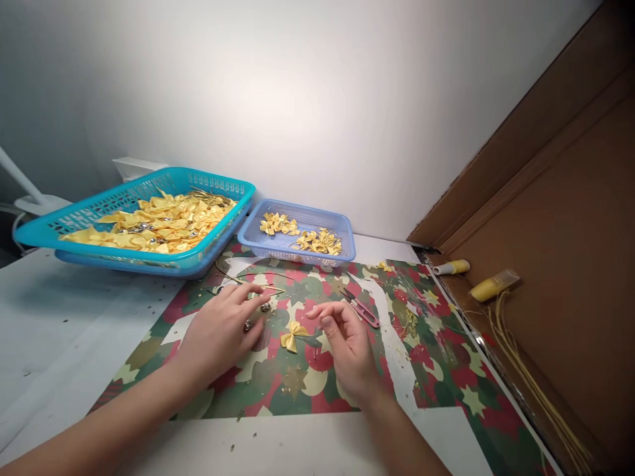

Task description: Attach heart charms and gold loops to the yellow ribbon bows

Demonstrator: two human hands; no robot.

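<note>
My left hand (223, 327) lies palm down on the patterned sheet, its fingers spread. Two small metallic bells (265, 307) sit by its fingertips; whether the fingers touch them I cannot tell. Between my hands lies a yellow ribbon bow (294, 336) with a short tie pointing right. My right hand (351, 350) hovers just right of that bow, fingers curled and thumb brought against them. Anything pinched there is too small or hidden to make out. Pink-handled thread snips (361, 309) lie behind the right hand.
A turquoise basket (208, 246) of yellow bows stands back left, stacked on a blue one. A smaller blue basket (297, 256) holds more bows. Gold ties (253, 276) lie loose on the sheet. At right, a cardboard wall (555, 218) carries tubes and a bundle of yellow ties (530, 377).
</note>
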